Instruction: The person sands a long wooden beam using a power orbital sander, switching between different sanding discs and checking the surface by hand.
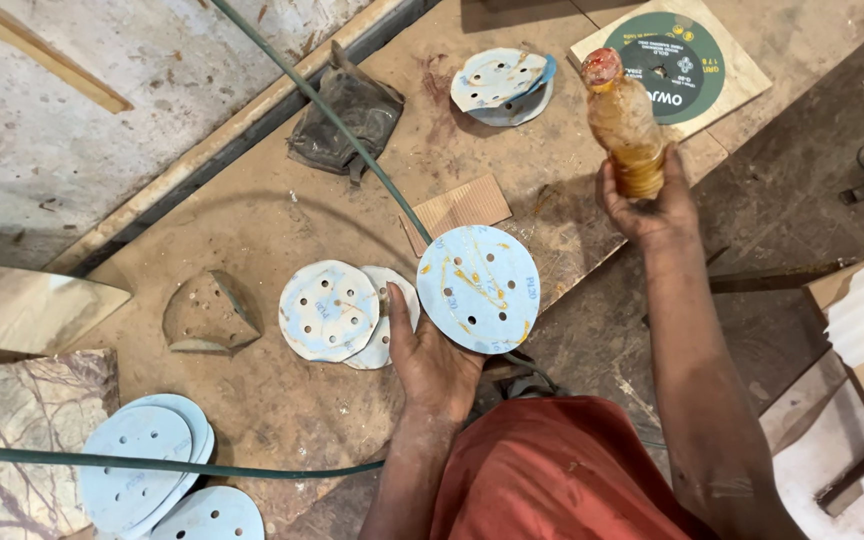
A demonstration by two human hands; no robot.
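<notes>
Two hands: both mine, both occupied.
Left hand [434, 362]: palm up with fingers spread under a pale blue sanding disc [479, 288], carrying it flat above the counter's [282, 215] near edge.
Disc feel: I judge it light, thin and bendy; the streaks of amber glue on its face look wet, so I support it from beneath and by the rim only.
Right hand [652, 205]: wrapped tight around the base of a glue bottle [625, 120], held upright, cap on top.
Bottle feel: soft plastic, smeared and likely sticky or slick, so a low, full grip suits it.
Nearby: two overlapping discs [337, 312] lie just beside my left hand.
Farther out: a green hose [352, 140], a grey glove [347, 115], more discs [502, 85], a cutting wheel [687, 55] on its card.
</notes>
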